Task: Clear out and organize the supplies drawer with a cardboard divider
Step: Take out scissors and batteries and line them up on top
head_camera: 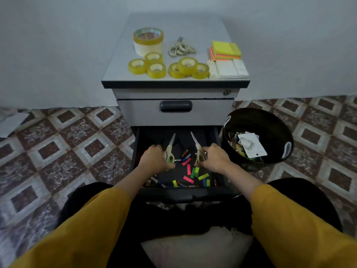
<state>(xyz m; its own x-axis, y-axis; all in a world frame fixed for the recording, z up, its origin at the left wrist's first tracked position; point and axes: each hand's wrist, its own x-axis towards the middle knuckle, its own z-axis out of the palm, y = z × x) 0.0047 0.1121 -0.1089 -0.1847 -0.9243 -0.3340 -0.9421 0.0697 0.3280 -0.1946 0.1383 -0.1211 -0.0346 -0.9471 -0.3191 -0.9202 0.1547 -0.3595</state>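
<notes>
Nearest the lens, mustard-yellow sleeves (92, 219) over a pale cushion (193, 246) on the lap. Ahead of them, both hands down inside the open bottom drawer (177, 194) of a grey cabinet (139, 113). Left hand (156, 159) curled round the handle of one pair of scissors (170, 149), blades pointing away and slightly right. Right hand (216, 158) gripping the handle of a second pair of scissors (198, 147), blades angled away and left. Between the two hands, small batteries (185, 154) on the dark drawer floor. Just behind the hands, toward the body, loose paper strips (188, 179) in pink, green, yellow and blue, with other small items too blurred to name. Right of the right hand, on the patterned floor tiles (77, 136), a black bin (270, 122) holding scraps and packaging. Well beyond the hands, on the cabinet top: a large tape roll (147, 40), six small tape rolls (156, 70), a heap of pale-handled scissors (181, 48), a bright stack of sticky notes (226, 50), white paper pads (228, 69).
</notes>
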